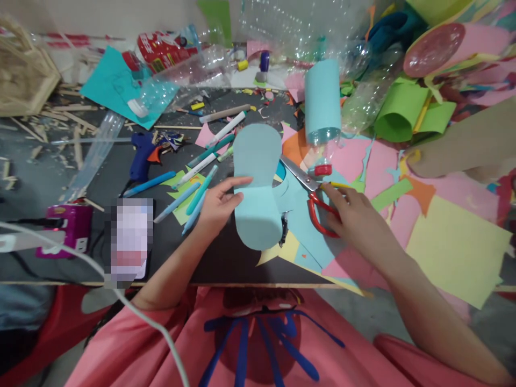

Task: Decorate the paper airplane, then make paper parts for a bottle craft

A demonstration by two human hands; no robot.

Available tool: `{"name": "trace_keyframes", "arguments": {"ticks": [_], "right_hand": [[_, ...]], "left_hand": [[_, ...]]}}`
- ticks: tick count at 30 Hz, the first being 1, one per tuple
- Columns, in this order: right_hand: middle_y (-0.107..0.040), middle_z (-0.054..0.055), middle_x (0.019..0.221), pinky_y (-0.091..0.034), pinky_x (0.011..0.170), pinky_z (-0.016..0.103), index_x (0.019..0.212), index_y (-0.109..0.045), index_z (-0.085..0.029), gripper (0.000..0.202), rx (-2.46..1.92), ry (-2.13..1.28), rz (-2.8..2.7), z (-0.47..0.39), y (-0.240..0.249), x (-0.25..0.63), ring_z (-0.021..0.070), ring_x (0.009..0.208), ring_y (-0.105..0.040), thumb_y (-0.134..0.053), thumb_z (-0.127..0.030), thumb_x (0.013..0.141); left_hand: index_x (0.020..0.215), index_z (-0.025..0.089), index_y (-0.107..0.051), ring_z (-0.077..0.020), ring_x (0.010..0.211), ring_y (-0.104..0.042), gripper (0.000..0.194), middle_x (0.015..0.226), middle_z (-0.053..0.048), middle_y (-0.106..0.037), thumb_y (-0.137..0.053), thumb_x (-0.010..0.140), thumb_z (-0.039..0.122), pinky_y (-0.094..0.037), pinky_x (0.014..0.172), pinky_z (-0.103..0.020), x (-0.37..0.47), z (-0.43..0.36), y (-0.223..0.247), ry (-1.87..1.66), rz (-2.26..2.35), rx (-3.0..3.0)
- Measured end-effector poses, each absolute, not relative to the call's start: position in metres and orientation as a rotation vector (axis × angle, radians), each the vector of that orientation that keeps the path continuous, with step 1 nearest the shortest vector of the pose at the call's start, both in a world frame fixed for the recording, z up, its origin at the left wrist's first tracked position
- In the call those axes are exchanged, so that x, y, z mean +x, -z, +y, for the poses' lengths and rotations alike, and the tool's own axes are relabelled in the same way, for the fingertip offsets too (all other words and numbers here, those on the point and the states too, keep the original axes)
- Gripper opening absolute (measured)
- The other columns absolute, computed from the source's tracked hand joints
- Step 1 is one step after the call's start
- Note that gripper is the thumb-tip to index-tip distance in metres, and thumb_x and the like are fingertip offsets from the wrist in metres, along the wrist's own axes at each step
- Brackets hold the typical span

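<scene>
A light blue paper cutout point(258, 215), rounded at both ends, narrower in the middle and creased across, is held at its left edge by my left hand point(221, 204). Its thumb and forefinger lie against the paper. My right hand point(355, 212) is closed at the red handles of the scissors point(312, 188); how its fingers sit in the loops is partly hidden. The blades point up and left, toward the cutout's right edge. A thin yellow stick point(336, 185) shows beside my right fingertips. Blue paper scraps point(304, 226) lie beneath the scissors.
Several markers point(201, 196) lie left of the cutout, near a blue glue gun point(141, 156) and a phone point(131, 239). A bottle wrapped in blue paper point(322, 102) is behind the scissors. Coloured paper point(455, 247) covers the right side. A white cable point(92, 269) crosses the lower left.
</scene>
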State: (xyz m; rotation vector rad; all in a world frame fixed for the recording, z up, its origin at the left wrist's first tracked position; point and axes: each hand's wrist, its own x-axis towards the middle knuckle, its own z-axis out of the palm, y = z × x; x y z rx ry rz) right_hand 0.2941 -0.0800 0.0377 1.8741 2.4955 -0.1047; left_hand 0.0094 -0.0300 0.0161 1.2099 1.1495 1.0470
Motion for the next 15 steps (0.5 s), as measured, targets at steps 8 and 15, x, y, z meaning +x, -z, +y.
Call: {"name": "trace_keyframes", "arguments": {"ticks": [8, 15], "right_hand": [[-0.062, 0.014, 0.095, -0.043, 0.055, 0.033, 0.131, -0.056, -0.015, 0.055, 1.964, 0.197, 2.278, -0.055, -0.036, 0.283, 0.027, 0.07, -0.06, -0.051, -0.026, 0.078], [-0.07, 0.013, 0.1, -0.05, 0.066, 0.035, 0.112, -0.063, -0.022, 0.034, 2.116, 0.73, 2.339, -0.061, -0.051, 0.308, 0.0265, 0.077, -0.066, -0.049, -0.031, 0.083]], "left_hand": [[0.098, 0.025, -0.075, -0.0049, 0.04, -0.021, 0.024, 0.047, 0.007, -0.031, -0.073, 0.074, 0.026, -0.015, 0.041, -0.02, 0.011, -0.029, -0.012, -0.997, 1.138, 1.211], [0.099, 0.025, -0.074, -0.0045, 0.041, -0.02, 0.025, 0.052, 0.006, -0.038, -0.071, 0.074, 0.023, -0.019, 0.04, -0.021, 0.009, -0.031, -0.016, -1.005, 1.13, 1.296]]}}
